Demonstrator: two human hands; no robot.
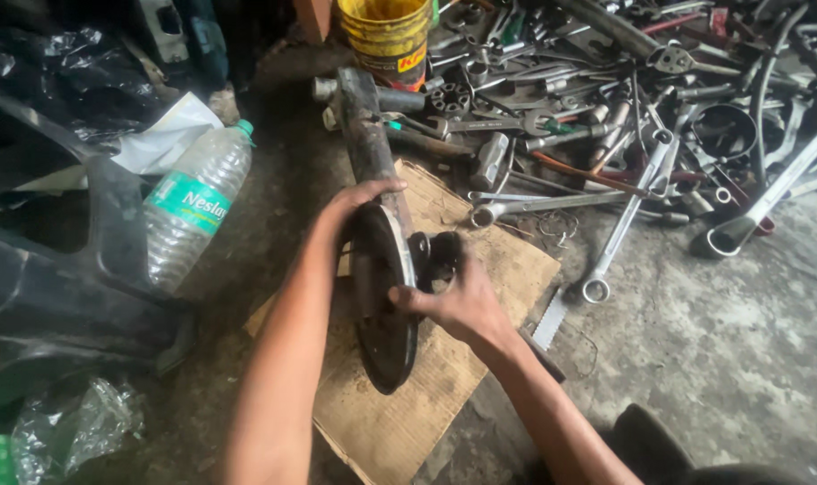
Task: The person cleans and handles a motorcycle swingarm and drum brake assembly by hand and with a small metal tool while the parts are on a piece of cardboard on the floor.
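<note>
— tools everywhere, right? what crowds the hands?

— wrenches (624,224) and sockets heaped across the upper right, long chrome spanners lying close beside the cardboard sheet (480,269). a hammer head (491,160) sits just above the sheet's far edge. on the left a clear plastic bottle (196,211) lies tilted against a black moulded part (76,278), with crumpled plastic film (72,422) below it.

— and the thing being held?

— a dark round metal disc (386,301), greasy and dull, standing on edge on the cardboard. a rusty bar (365,126) runs from it up toward the yellow bucket (386,36).

— how do the hands sit on it?

— left hand (359,202) curls over the disc's top rim, fingers closed onto the edge. right hand (458,301) presses on the disc's right side, thumb on the face, fingers wrapped behind near a small black hub (419,251).

— what's in the bucket?

— cannot tell; only its rim and side show. the bottle looks near empty, ribbed, with a green cap.

— floor?

— rough grey concrete (723,332), stained; a short saw blade (549,321) lies by the cardboard's right edge.
</note>
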